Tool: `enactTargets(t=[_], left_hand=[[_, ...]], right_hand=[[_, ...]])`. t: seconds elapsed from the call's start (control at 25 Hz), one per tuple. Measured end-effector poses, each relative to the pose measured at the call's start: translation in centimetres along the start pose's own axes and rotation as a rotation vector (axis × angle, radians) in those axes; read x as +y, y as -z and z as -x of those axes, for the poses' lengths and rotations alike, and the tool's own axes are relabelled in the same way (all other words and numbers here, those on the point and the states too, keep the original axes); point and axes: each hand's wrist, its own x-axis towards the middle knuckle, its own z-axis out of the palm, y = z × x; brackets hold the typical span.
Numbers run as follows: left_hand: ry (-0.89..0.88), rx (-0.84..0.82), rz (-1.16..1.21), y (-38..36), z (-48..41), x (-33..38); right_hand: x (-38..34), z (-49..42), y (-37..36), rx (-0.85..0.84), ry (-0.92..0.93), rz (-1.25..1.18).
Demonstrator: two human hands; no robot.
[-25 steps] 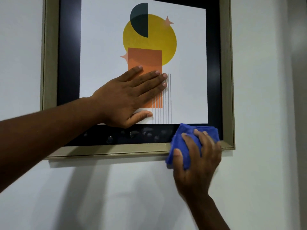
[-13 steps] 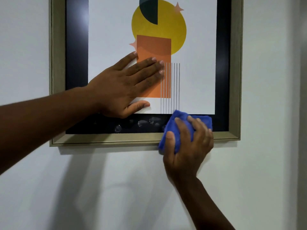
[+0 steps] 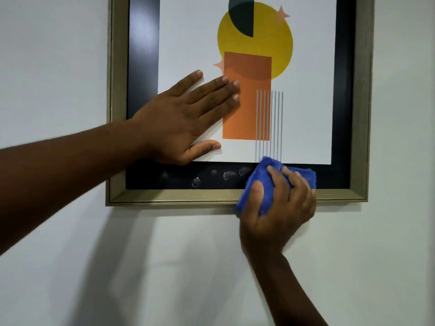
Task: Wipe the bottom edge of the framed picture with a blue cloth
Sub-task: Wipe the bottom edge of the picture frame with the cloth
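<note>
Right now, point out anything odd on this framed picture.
Pale smudges or droplets dot the black bottom border, left of the blue cloth held by the right hand. The left hand lies flat on the print.

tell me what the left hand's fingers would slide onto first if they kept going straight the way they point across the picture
The left hand lies flat with its fingertips at the orange rectangle; further along come the thin grey lines.

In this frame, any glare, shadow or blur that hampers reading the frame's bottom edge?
Head view: soft glare on the black mat; the arms' shadows fall on the wall below the framed picture; slight blur around the right hand and blue cloth; the bottom edge stays readable.
</note>
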Motion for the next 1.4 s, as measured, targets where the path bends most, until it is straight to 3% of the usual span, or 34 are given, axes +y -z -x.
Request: enactTargets(t=[0.04,0.16,0.2,0.32,0.48,0.64,0.76,0.92,1.08,1.2,1.4], left_hand=[[-0.004,0.001,0.006,0.0,0.0,-0.2],[-0.015,-0.003,0.02,0.2,-0.2,-0.7],[-0.008,-0.002,0.013,0.1,-0.1,-1.0],[-0.005,0.008,-0.001,0.1,0.0,-1.5],[-0.048,-0.014,0.014,0.4,0.6,-1.8],[-0.064,-0.04,0.015,0.7,1.5,-2.4],[-0.071,-0.032,0.018,0.9,1.6,-2.7],[-0.056,-0.054,0.011,0.9,1.8,-3.4],[-0.028,-0.027,0.025,0.9,1.5,-3.5],[0.0,-0.037,0.025,0.8,1.7,-3.4],[-0.014,-0.024,0.008,0.6,1.7,-3.4]], right_hand=[[-1.2,0.2,-0.4,0.006,-0.05,-0.004],[-1.6,2.0,0.0,-0.073,0.218,0.001],[-1.3,2.1,0.1,-0.066,0.228,-0.001],[-4.0,1.5,-1.5,0.012,-0.042,-0.014],[-4.2,3.4,-1.0,-0.07,0.226,-0.026],[-6.6,3.2,-2.2,-0.015,0.021,-0.02],[-6.3,4.2,-1.5,-0.111,0.256,-0.022],[-8.2,4.3,-2.3,-0.116,0.128,0.007],[-9.0,5.2,-2.2,-0.165,0.245,-0.011],[-10.4,4.8,-3.0,-0.11,0.064,0.002],[-13.8,6.2,-3.8,-0.26,0.263,0.029]])
